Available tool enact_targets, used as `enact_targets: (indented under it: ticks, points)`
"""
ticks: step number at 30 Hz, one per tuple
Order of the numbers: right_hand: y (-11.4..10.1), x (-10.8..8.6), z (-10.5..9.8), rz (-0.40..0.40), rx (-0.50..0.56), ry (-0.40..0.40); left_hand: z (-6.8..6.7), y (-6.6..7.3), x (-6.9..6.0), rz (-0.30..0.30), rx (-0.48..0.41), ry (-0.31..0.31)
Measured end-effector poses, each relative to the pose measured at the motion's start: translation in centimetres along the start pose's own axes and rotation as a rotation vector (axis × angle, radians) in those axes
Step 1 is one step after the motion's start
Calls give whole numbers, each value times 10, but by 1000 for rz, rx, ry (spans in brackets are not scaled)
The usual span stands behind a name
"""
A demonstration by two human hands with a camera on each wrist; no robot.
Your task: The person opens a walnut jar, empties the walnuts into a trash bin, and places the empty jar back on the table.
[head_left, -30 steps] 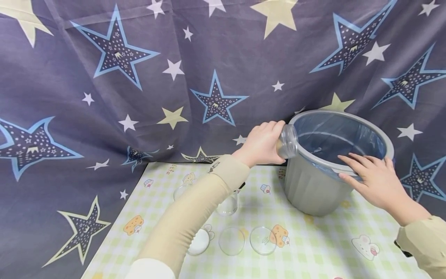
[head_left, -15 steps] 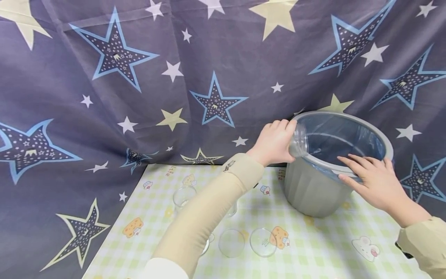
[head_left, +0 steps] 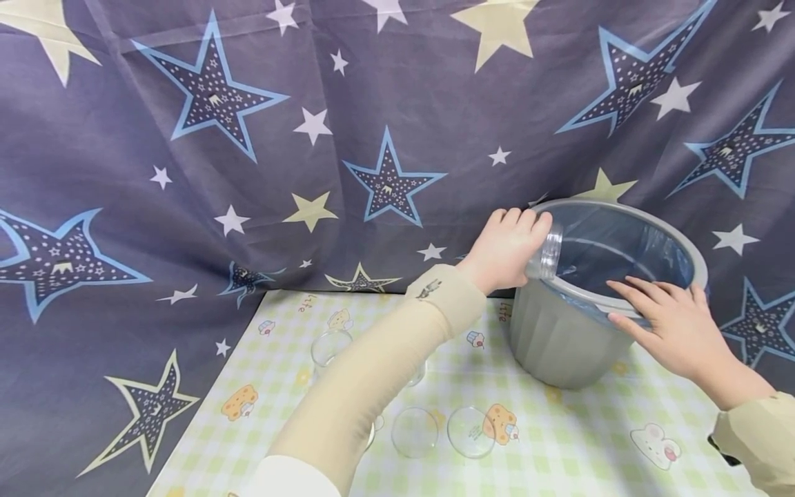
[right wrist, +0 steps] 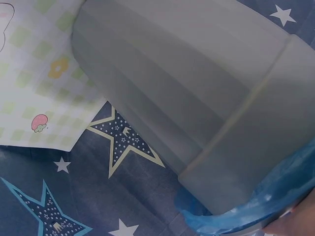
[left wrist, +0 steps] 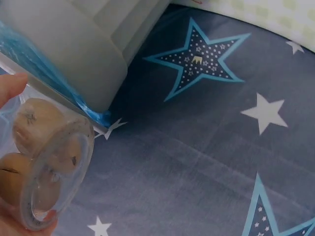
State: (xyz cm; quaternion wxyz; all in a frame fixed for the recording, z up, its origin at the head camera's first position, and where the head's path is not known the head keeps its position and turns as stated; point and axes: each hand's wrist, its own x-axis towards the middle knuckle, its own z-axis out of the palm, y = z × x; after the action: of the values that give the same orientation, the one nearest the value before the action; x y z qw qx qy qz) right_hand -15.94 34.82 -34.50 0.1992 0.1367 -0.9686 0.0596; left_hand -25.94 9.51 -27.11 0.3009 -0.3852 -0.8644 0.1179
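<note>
My left hand [head_left: 506, 248] grips a clear jar [head_left: 548, 257], tilted on its side with its mouth at the left rim of a grey bin [head_left: 559, 345]. Several round, brownish pieces [left wrist: 40, 123] lie inside the jar in the left wrist view; their exact kind is unclear. A blue liner bag [head_left: 667, 252] covers the inside of the bin. On the near right of the bin's rim rests my right hand [head_left: 677, 331], its fingers stretched over the opening. Only a blurred bit of that hand shows in the right wrist view, beside the liner's folded edge.
Two clear round lids [head_left: 414, 455] lie on the checked tablecloth [head_left: 559, 449]. A clear jar [head_left: 329, 345] stands left of my left forearm, which partly hides another clear container [head_left: 420, 374]. A star-patterned curtain [head_left: 261, 172] hangs behind the table.
My left hand has moved right with the tilted jar, bringing its mouth from just outside the bin to over the rim. The right hand has stayed on the rim.
</note>
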Motion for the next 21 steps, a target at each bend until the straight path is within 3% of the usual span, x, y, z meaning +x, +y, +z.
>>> enact_targets:
  ticks: [10, 21]
  points:
    - [0, 1, -1, -8, -1, 15, 1, -3, 8, 22, 86, 1]
    - [-1, 0, 0, 2, -1, 13, 5, -7, 7, 70, 115, 115]
